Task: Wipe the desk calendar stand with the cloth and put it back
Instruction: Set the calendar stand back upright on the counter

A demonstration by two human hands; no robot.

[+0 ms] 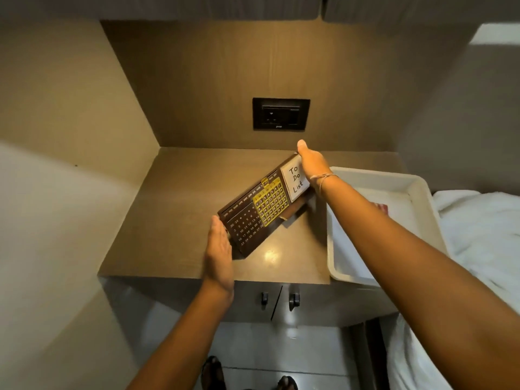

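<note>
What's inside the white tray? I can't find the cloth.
The white tray holds something white, perhaps cloth, with a small reddish bit by the right forearm. That arm covers part of the inside.

You are looking down into a narrow nook lined with brown wood-grain panels [202, 80]. A black socket plate [281, 114] sits in the back panel, just above a small brown countertop [168, 209] that carries a bright spot of reflected light. Below it you see a grey cabinet [323, 302] with two doors and two dark knobs [294, 299]. A plain pale wall [50, 220] runs along your left. On your right, a white tray [422, 192] overhangs the counter's edge, next to white bedding [478, 220]. The floor [281, 350] is pale, glossy tile.
</note>
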